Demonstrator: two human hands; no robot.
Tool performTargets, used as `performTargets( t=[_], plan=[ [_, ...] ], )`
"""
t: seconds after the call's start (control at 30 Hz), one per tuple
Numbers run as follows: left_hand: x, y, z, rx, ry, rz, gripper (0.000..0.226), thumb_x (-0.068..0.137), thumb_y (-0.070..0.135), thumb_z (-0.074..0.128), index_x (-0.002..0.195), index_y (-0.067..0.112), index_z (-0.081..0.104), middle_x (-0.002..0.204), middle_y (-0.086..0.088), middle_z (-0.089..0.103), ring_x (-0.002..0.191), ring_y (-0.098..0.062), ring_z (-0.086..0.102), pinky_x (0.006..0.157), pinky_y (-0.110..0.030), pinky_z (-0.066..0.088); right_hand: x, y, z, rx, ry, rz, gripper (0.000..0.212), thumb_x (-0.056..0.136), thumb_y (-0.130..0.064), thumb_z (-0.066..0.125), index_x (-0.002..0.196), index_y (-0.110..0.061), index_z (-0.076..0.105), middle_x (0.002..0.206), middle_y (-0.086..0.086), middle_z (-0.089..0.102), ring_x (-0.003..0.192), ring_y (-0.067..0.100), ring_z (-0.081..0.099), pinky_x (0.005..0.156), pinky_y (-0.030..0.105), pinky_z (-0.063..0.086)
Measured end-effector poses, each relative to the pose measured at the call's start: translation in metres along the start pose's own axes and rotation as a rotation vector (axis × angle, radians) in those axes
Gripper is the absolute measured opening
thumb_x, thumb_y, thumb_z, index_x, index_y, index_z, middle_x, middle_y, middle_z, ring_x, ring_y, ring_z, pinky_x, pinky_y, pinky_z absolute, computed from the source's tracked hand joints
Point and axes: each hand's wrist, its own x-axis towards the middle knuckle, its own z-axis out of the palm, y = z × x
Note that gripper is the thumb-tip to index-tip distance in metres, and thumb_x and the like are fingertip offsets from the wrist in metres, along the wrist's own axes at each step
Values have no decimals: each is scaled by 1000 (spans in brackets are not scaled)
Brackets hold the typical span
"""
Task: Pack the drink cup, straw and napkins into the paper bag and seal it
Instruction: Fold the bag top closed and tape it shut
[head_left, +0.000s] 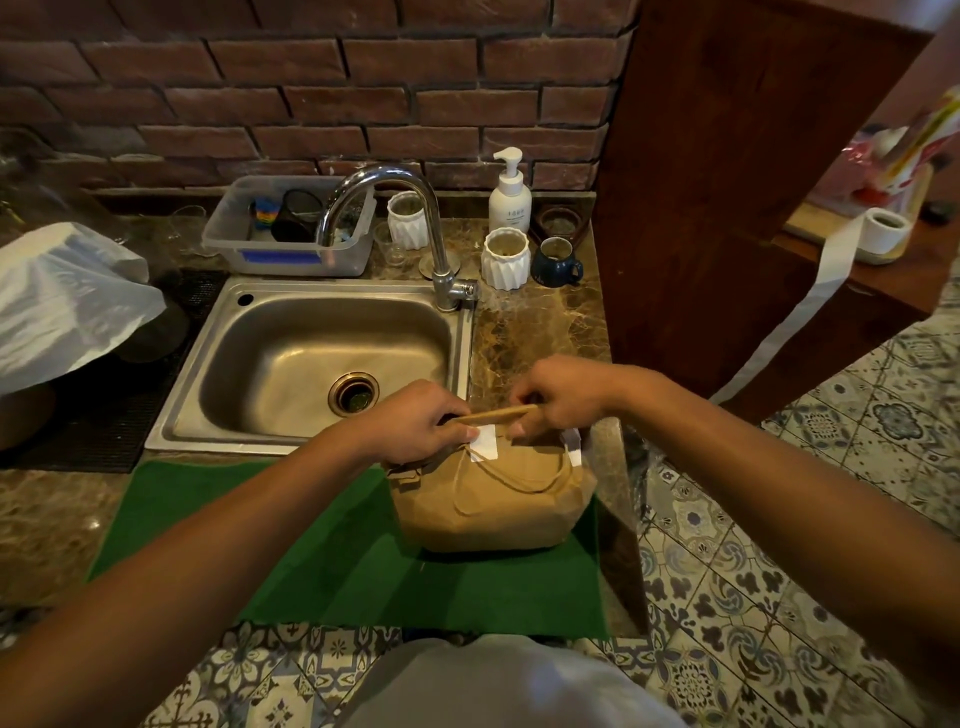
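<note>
A brown paper bag (493, 493) sits on a fuzzy green mat (363, 566), which lies flat on the speckled stone surface (524, 332). The bag looks soft and crinkly, and its top is folded over into a flat strip. The left hand (410, 421) pinches one end of that folded strip, and the right hand (558, 397) pinches the other end. A small white sticker (484, 441) sits on the fold between the two hands, and another white piece (573, 447) shows at the bag's right edge. Thin string handles (519, 480) lie curled on the bag's front. The cup, straw and napkins cannot be seen. Behind the bag is a shiny metal sink (311, 353) with a curved tap (395, 218). A white pump bottle (510, 192) and ridged white cups (505, 257) stand by the brick wall (311, 78).
</note>
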Motion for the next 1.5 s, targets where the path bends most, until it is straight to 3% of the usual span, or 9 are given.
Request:
performTargets(
  t=[0.1,0.27,0.4,0.5,0.67,0.83,1.03,1.17,1.5],
  plan=[
    [0,0,-2,-28,12,-27,26,98,32,61,86,13,74,69,-8,68,64,-21,61,63,-41,47,-11,9,-7,212,67,7,32,90,-54,68,108,-29,76,101,-8,74,95,12,68,85,34,54],
    [0,2,0,-63,33,-78,25,97,34,61,89,15,75,72,-4,69,68,-19,62,63,-38,47,-28,39,5,497,190,29,22,91,-30,75,111,-21,75,106,-2,75,99,13,70,93,35,53],
    [-1,-1,3,-91,47,-113,26,97,36,62,91,15,76,74,-3,70,69,-17,63,64,-37,48,-36,53,21,592,265,68,13,92,-27,75,102,-21,78,91,-5,77,83,4,70,82,29,53],
    [1,1,5,-90,45,-128,27,96,38,63,92,15,77,75,-6,70,70,-20,63,65,-43,49,-33,54,29,548,341,86,7,93,-26,74,96,-22,79,80,-7,76,75,3,69,77,30,54],
    [-4,-7,4,-159,43,-170,33,86,52,69,91,20,79,76,0,72,70,-19,64,65,-46,49,-30,62,34,537,404,128,11,92,-27,75,97,-18,79,88,7,77,86,24,73,84,46,58],
    [-23,-20,3,-229,73,-204,65,69,83,59,98,27,78,85,6,75,78,-15,68,72,-47,53,-32,62,34,560,410,142,6,92,-28,74,93,-23,79,86,0,77,84,14,70,86,43,55],
    [-32,-21,5,-307,102,-204,24,87,43,72,102,25,77,96,11,76,90,-6,69,82,-37,57,-27,47,30,479,395,124,16,87,-38,77,101,-30,78,98,-6,76,98,18,69,91,46,55],
    [-32,-23,8,-299,104,-196,17,89,38,72,99,26,78,92,12,75,84,-2,67,75,-32,55,-23,31,32,269,356,139,30,78,-37,86,103,-26,74,94,-7,72,87,15,67,76,36,53],
    [-28,-21,10,-244,117,-183,13,91,38,70,94,28,77,84,13,73,78,-1,65,68,-27,51,-17,25,28,-85,359,177,20,84,-46,78,81,-31,65,77,-8,64,76,15,61,59,31,39]
  ],
)
